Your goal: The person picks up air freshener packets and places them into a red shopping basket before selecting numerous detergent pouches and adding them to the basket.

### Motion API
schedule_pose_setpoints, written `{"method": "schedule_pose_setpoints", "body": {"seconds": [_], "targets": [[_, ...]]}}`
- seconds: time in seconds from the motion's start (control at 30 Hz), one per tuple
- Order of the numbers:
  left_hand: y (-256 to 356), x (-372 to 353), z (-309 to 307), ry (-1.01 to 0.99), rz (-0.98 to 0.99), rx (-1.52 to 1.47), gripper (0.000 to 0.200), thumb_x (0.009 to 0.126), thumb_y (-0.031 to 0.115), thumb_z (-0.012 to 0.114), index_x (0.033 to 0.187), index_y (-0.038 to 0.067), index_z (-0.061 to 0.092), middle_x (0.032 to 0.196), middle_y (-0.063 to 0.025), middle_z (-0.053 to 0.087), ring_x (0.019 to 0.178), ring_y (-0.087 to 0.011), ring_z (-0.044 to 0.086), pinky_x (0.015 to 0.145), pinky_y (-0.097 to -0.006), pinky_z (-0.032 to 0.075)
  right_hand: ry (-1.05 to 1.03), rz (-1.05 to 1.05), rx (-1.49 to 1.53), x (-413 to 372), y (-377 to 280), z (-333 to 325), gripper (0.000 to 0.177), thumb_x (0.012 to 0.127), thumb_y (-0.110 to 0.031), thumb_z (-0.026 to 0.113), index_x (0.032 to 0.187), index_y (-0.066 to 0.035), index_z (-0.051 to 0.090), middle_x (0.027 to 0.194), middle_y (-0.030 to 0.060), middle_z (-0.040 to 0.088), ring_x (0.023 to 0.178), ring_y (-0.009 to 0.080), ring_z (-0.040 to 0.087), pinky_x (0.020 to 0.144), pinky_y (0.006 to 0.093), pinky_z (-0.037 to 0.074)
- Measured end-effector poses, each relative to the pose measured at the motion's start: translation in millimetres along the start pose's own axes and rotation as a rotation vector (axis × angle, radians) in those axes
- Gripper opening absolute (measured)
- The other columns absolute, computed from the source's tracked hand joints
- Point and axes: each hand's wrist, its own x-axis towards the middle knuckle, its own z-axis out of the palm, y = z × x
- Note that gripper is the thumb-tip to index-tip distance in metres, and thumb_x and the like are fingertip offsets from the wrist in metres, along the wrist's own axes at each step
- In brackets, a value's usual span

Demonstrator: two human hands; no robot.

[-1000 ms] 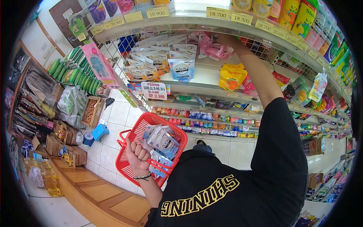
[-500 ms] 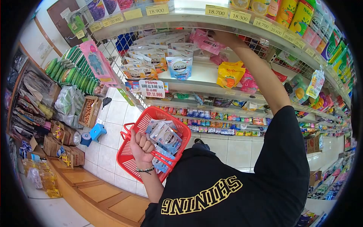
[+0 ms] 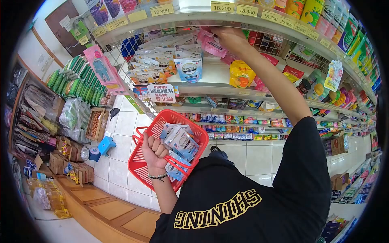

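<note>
My left hand [image 3: 155,150] is closed around the handle of a red plastic basket [image 3: 135,167], which hangs by my left side. Inside the basket lie several blue-and-white Kaori pouches [image 3: 183,142]. Up on the shelf, my right hand [image 3: 227,37] grips a pink pouch [image 3: 213,44] by its edge; the fingertips are partly hidden behind it and under the shelf above. Left of the pink pouch stand a blue Kaori pouch [image 3: 189,70] and rows of orange Kaori pouches [image 3: 164,65]. A yellow Stella pouch [image 3: 242,74] is below my right forearm.
A price-tagged upper shelf edge [image 3: 190,17] runs just above my right hand. A promo sign [image 3: 161,93] hangs at the shelf front. Left on the floor are a blue stool [image 3: 106,145], a crate of eggs [image 3: 97,123] and cardboard boxes [image 3: 73,172]. A wooden counter [image 3: 105,202] is behind.
My right hand has moved slightly left and deeper along the shelf, with the pink pouch shifting left. The view has shifted a little; my left hand still holds the basket.
</note>
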Motion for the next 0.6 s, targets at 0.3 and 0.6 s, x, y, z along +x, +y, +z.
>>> {"method": "schedule_pose_setpoints", "body": {"seconds": [0.3, 0.6], "targets": [[3, 3, -8, -0.069, -0.024, 0.073, 0.054, 0.109, 0.046, 0.028, 0.061, 0.021, 0.024, 0.049, 0.0082, 0.015, 0.038, -0.0054, 0.011, 0.036, -0.023, 0.01, 0.211, -0.229, -0.045, -28, -17, -7, 0.014, 0.076, -0.01, 0.063, 0.09, -0.009, 0.065, 0.088, 0.0082, 0.066, 0.083, 0.0265, 0.066, 0.069, 0.0393, 0.054], [5, 0, -6, -0.077, -0.062, 0.044, 0.055, 0.109, 0.047, 0.026, 0.061, 0.02, 0.023, 0.049, 0.0079, 0.015, 0.038, -0.0055, 0.01, 0.036, -0.0226, 0.009, 0.262, -0.28, 0.323, -90, -115, -39, 0.017, 0.067, -0.005, 0.066, 0.084, -0.007, 0.064, 0.085, 0.007, 0.063, 0.082, 0.0243, 0.064, 0.069, 0.0365, 0.052]]}}
